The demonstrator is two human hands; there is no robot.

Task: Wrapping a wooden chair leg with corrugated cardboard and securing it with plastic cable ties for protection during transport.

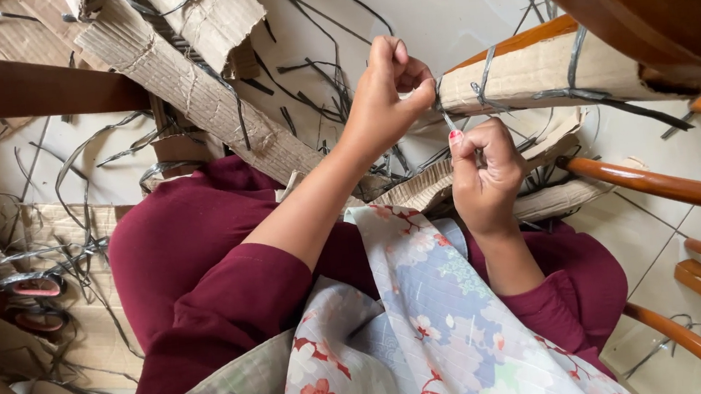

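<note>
My left hand (388,95) is closed on the end of a cardboard-wrapped wooden chair part (527,73), pinching a grey plastic strap there. Just below it, my right hand (485,171) is fisted around the same thin grey strap (449,121), which runs taut between the two hands. More grey straps (573,60) bind the cardboard wrap around the wood. I sit on the floor in dark red clothes with a floral cloth (431,326) over my lap.
Corrugated cardboard strips (185,76) and cut grey straps (81,249) litter the white tiled floor. Polished wooden chair rails (667,188) stand at the right, a dark wooden bar (32,90) at upper left. Red-handled scissors (34,287) lie at the left.
</note>
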